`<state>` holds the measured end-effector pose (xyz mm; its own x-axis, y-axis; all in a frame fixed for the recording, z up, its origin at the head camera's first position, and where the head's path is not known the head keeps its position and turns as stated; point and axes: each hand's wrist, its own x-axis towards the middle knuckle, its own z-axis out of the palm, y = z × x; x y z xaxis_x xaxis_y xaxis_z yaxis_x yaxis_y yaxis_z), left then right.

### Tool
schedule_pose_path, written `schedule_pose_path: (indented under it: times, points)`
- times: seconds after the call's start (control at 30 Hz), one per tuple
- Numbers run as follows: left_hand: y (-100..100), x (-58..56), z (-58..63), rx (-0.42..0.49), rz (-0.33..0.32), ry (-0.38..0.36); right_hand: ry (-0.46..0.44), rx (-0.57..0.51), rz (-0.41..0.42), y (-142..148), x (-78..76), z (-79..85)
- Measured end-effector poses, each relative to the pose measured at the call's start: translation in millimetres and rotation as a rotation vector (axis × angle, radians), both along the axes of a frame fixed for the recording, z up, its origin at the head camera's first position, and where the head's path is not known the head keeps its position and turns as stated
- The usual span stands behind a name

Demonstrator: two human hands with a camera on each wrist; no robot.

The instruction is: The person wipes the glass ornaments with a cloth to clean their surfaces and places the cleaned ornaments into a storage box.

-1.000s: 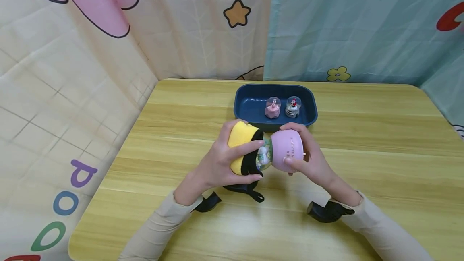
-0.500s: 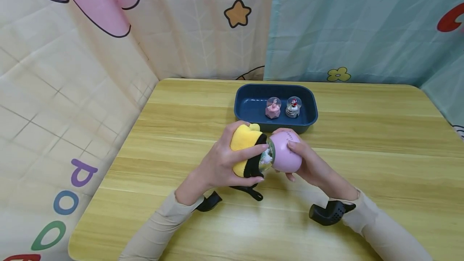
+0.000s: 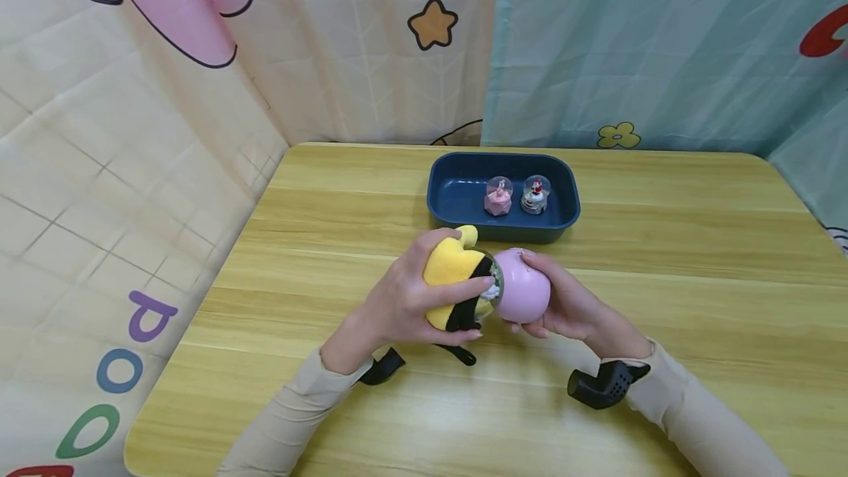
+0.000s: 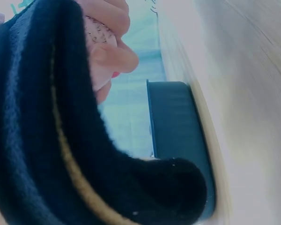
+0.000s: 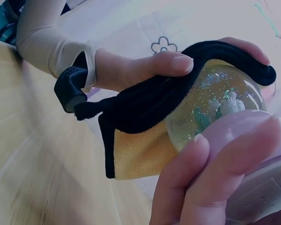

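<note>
A snow globe with a glittery clear dome point(image 5: 215, 93) and a pale pink base point(image 3: 522, 287) is held sideways above the table. My left hand point(image 3: 407, 293) grips a yellow cloth point(image 3: 450, 271) with black trim and presses it round the dome. White and green shapes show inside the glass in the right wrist view. My right hand point(image 3: 575, 309) holds the pink base, thumb on top and fingers beneath. Black trim point(image 4: 70, 117) fills much of the left wrist view and hides part of the globe. A black loop point(image 3: 460, 354) hangs below the cloth.
A dark blue tray point(image 3: 457, 223) stands just beyond the hands on the wooden table point(image 3: 318, 241). In its right half sit a small pink snow globe point(image 3: 498, 197) and a white one point(image 3: 535, 196) with a red-topped figure. Printed curtains point(image 3: 371, 72) hang behind the table.
The right hand has turned the pink base, so its lettering has rolled up and almost out of sight. Cloth and globe have shifted slightly toward the front. The tray has stayed put.
</note>
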<state>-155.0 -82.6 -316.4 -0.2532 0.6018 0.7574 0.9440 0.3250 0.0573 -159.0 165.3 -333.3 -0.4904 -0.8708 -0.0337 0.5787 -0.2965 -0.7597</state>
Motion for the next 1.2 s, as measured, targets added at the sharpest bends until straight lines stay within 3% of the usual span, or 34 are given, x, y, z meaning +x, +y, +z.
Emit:
schedule_pose_path:
  times: [0.17,0.4,0.57,1.03,1.2]
  points:
    - [-1,-0.5,-0.4,-0.014,0.012,-0.019,0.025,0.002,0.014,0,-1.5,-0.3]
    - [-2,-1.0,-0.7,0.011,0.001,0.003,0.094,0.151,-0.071,-1,3.9,6.7]
    - [-3,-1.6,0.9,0.040,-0.024,0.002,0.213,0.258,-0.147,-2,10.3,11.0]
    - [-4,-3.2,2.6,0.106,-0.101,-0.027,0.529,0.384,-0.413,-12,23.1,18.5]
    - [-6,-1.6,3.8,0.123,-0.112,-0.061,0.704,0.436,-0.547,-14,30.0,20.6]
